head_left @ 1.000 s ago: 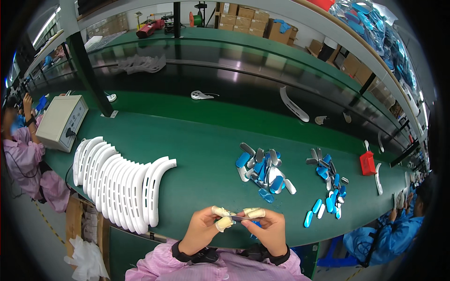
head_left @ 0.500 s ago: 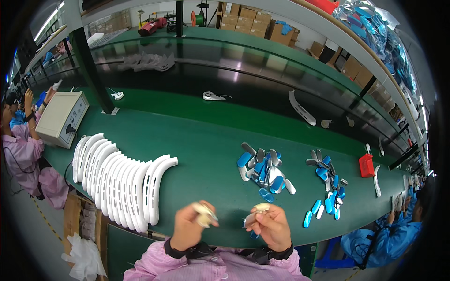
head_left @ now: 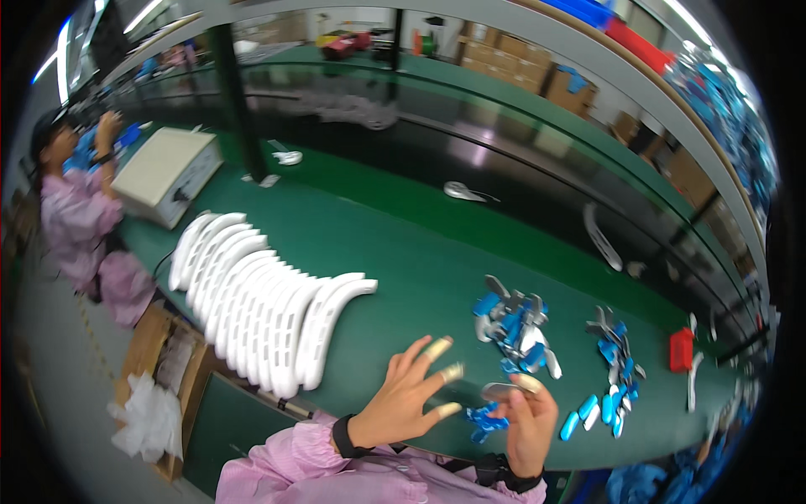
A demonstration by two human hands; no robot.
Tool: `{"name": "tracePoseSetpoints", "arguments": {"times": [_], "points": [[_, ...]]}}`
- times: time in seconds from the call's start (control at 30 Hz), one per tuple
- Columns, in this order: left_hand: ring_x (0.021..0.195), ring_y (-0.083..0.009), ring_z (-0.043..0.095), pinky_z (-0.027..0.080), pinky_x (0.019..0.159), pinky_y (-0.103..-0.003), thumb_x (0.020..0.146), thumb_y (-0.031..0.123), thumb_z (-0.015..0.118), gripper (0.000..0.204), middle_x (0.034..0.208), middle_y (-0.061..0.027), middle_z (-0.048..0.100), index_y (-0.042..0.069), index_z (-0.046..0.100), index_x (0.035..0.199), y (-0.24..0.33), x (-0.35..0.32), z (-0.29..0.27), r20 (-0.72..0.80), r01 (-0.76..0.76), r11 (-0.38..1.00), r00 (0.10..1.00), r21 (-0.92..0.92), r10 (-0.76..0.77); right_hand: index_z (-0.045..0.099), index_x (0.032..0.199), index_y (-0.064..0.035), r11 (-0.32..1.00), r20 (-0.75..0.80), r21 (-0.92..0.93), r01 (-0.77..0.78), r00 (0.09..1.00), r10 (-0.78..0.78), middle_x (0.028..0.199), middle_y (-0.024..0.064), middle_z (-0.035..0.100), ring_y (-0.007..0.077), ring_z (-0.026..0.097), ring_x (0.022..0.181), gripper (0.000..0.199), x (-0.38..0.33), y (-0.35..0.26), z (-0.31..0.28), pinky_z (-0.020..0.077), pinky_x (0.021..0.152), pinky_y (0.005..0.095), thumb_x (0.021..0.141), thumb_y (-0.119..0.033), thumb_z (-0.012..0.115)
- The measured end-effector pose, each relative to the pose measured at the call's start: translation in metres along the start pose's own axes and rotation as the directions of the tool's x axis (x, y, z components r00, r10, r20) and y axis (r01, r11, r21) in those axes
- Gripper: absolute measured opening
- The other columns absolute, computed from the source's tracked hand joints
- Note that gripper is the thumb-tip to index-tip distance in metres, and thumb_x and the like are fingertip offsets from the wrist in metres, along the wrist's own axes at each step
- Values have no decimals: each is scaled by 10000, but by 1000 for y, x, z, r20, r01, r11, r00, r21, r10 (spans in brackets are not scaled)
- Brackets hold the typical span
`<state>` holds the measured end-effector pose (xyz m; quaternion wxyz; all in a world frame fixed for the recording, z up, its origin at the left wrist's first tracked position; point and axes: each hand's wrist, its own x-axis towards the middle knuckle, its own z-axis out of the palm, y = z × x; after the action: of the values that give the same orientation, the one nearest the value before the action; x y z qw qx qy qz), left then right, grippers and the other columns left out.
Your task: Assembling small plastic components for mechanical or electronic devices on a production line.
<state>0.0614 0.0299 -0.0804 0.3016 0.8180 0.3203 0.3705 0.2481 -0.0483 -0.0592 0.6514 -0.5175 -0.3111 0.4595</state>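
Note:
My left hand [head_left: 401, 395] is spread over the near edge of the green bench, with pale cots on several fingertips and nothing in its grip. In my right hand [head_left: 531, 424] a small silver oval piece [head_left: 501, 391] is pinched between thumb and fingers. Crumpled blue film [head_left: 485, 420] lies between the hands, beside my right fingers. Just beyond them is a loose pile of blue and silver oval pieces [head_left: 531, 338]. To the left of my left hand stands a row of curved white slotted parts [head_left: 281, 323].
More oval pieces [head_left: 617, 370] lie to the right, near a red bin [head_left: 681, 349]. A beige box-shaped device [head_left: 164, 176] stands at the far left by a person in pink. Black posts and a shelf rail rise at the back, beyond a dark conveyor [head_left: 420, 155].
My left hand has opened and its fingers have spread. The view has swung left, so the bench things sit further right. My right hand still grips the silver piece; blue film now shows beside it.

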Motion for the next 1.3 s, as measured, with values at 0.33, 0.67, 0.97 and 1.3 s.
{"name": "tracePoseSetpoints", "arguments": {"times": [0.33,0.67,0.97,1.3], "points": [[1293,-413,309,326,933,-507,698,180,732,672,1357,-195,398,10,460,1288,-48,-46,-61,-395,498,574,867,650,-304,467,1230,40,973,68,-185,135,990,-124,940,163,642,235,643,823,352,-7,-3,-1,513,729,297,888,23,552],[877,-247,482,376,738,-315,741,8,537,523,915,-103,477,-3,496,1262,-41,-40,-55,-341,302,612,938,731,-56,543,1122,61,972,82,-189,139,989,-126,895,121,636,163,595,767,229,-3,-3,5,483,671,256,903,-5,555],[995,-321,505,423,856,-378,700,-133,501,638,1069,-162,472,11,456,1320,-39,-35,-70,-231,166,976,964,140,-131,564,1092,36,951,-11,-310,12,1000,-17,1011,149,647,198,618,901,224,-9,-15,6,478,821,305,945,-131,533],[1265,-247,443,429,987,-330,735,-162,586,916,1445,-154,313,76,123,1489,3,-16,-34,414,401,-109,848,-909,-331,642,1050,75,997,172,-74,23,985,-10,891,115,663,144,635,735,218,6,-17,28,515,653,239,833,54,641]]}}
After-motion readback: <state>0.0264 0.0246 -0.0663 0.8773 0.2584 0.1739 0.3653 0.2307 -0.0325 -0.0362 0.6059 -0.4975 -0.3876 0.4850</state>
